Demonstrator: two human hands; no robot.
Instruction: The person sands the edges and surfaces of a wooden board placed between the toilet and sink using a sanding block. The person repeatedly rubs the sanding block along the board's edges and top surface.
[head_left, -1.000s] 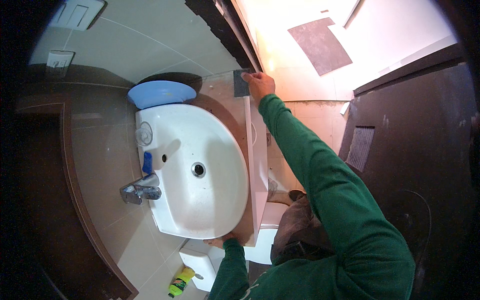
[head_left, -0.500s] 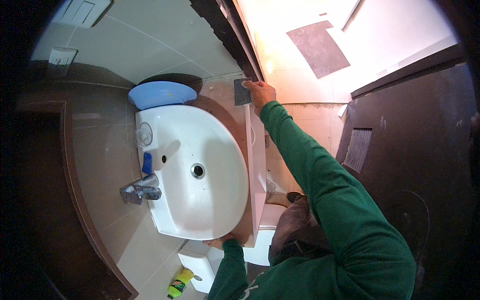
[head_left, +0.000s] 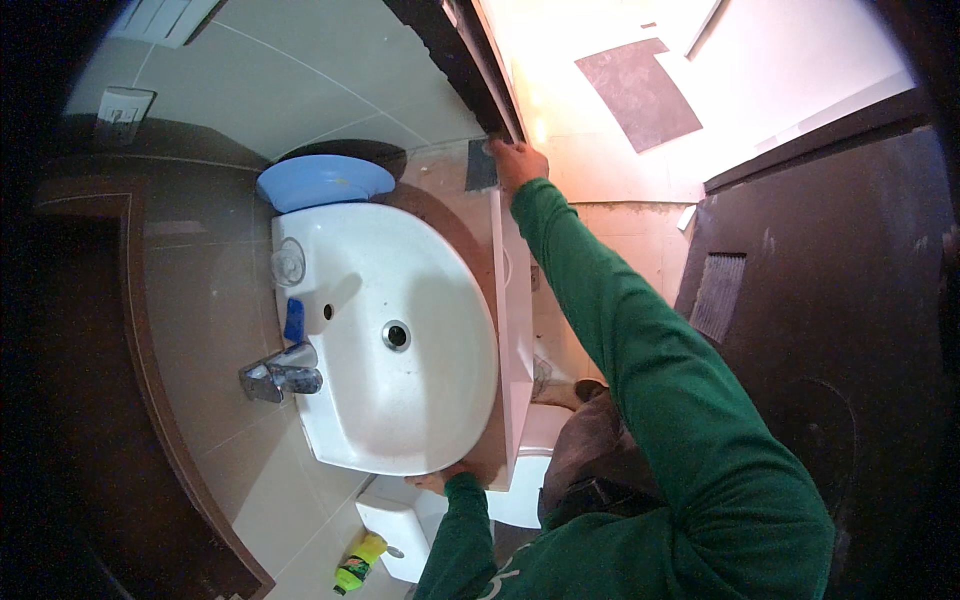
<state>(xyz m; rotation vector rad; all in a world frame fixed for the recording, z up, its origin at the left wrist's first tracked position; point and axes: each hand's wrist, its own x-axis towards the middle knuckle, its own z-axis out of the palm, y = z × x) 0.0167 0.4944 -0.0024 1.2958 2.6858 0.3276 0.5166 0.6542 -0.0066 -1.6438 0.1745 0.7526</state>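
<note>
My right hand [head_left: 519, 165] reaches to the far corner of the wooden counter [head_left: 430, 207], by the door frame. Its fingers are closed on the edge of a dark grey square sheet of sandpaper [head_left: 481, 165], which lies against the countertop. My left hand [head_left: 432, 482] is at the near end of the counter, beside the rim of the white washbasin [head_left: 440, 300]. Its fingers stretch out along the counter edge, partly hidden, and hold nothing that I can see. The basin stands on the counter between my hands.
A blue plastic basin [head_left: 325, 182] leans behind the sink. A chrome faucet [head_left: 280, 378], a blue sponge [head_left: 293, 320] and a clear cup [head_left: 288, 263] sit on its back ledge. A white toilet tank [head_left: 395, 530] and a green bottle [head_left: 360, 562] are near. A dark door [head_left: 830, 330] stands right.
My right hand has moved slightly farther away and left, toward the door frame, with the sandpaper shifting away too. The left hand stays at the counter edge.
</note>
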